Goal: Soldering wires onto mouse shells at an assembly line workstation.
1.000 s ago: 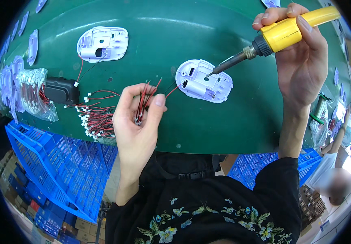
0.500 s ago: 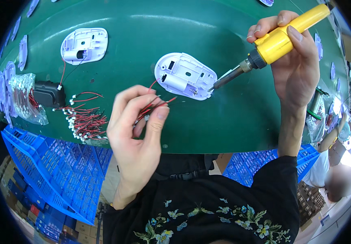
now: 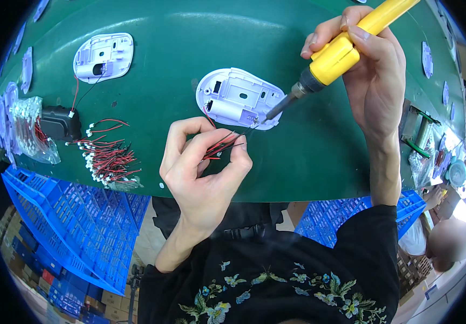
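Note:
My right hand (image 3: 370,65) is closed round a yellow soldering iron (image 3: 334,58). Its metal tip rests at the lower right end of a white plastic housing (image 3: 232,92) lying on the green table, by the battery compartment. My left hand (image 3: 203,167) pinches a few thin red and black wires (image 3: 223,144) just in front of that housing. A black wire end reaches up close to the iron's tip; whether it touches is too small to tell. One red wire runs from the housing's left end down to my left fingers.
A similar housing (image 3: 115,51) with wires attached lies at the far left. Nearer, a pile of red-black connector wires (image 3: 109,159) sits beside a dark box (image 3: 60,123) and a plastic bag of wires (image 3: 30,121). A solder spool (image 3: 421,135) stands right. Blue crates (image 3: 76,232) are below the table edge.
My left hand has moved right and toward the housing with the wires. The soldering iron has shifted left and inward over the housing's edge.

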Tool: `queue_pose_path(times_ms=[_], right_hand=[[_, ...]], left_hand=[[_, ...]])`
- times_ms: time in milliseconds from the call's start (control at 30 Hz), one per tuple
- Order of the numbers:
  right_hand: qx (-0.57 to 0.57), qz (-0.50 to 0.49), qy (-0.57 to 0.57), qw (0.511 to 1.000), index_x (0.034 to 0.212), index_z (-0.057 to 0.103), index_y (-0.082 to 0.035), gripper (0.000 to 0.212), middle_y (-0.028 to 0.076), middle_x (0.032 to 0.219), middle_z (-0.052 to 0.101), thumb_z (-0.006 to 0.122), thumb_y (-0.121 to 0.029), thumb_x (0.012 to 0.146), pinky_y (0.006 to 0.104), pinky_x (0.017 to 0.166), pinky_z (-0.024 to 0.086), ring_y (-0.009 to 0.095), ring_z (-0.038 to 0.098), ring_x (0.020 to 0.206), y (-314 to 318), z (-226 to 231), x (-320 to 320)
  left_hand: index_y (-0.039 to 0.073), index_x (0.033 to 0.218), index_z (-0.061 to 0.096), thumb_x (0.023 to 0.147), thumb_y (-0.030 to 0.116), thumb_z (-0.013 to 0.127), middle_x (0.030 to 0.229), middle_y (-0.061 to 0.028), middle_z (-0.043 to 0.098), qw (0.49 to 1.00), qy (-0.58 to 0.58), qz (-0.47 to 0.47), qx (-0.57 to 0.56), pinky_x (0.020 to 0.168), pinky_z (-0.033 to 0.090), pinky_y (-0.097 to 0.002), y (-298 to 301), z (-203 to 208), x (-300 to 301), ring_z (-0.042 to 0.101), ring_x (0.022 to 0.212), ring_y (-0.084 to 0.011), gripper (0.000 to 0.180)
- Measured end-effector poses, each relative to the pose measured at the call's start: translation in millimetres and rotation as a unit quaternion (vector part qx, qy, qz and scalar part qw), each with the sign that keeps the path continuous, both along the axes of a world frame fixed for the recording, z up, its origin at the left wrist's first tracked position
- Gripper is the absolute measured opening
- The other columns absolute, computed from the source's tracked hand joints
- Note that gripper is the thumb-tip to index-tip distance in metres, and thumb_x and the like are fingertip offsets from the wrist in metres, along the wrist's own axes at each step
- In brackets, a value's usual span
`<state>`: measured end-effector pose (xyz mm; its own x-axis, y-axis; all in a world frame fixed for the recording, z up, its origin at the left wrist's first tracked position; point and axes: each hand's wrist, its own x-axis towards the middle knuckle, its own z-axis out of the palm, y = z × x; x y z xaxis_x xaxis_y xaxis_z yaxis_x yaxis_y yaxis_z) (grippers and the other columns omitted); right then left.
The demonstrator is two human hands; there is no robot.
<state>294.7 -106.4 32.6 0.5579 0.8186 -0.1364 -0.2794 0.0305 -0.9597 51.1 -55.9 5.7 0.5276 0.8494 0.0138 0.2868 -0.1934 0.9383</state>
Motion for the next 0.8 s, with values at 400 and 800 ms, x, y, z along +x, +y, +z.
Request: queue_pose_path(times_ms=[400,800], right_hand=[[-0.012,0.075,-0.084,0.994,0.110,0.053,-0.004,0.023,0.020,0.094,0.068,0.052,-0.023,0.098,0.0427,0.091,0.052,0.031,0.067,0.091,-5.9,-4.8,5.4],[0.000,0.089,-0.083,0.993,0.110,0.052,-0.003,0.021,0.020,0.094,0.067,0.049,-0.022,0.099,0.0436,0.091,0.052,0.031,0.067,0.091,-5.7,-5.9,6.9]], left_hand=[[-0.005,0.092,0.073,0.070,-0.004,0.082,0.097,-0.0081,0.062,0.999,0.041,-0.004,0.008,0.060,0.055,-0.0252,2.4,5.1,1.4,0.068,0.075,-0.0142,0.024],[-0.006,0.091,0.073,0.070,-0.005,0.082,0.097,-0.0089,0.062,0.999,0.040,-0.007,0.001,0.062,0.058,-0.0257,2.3,5.0,2.8,0.068,0.075,-0.0148,0.023]])
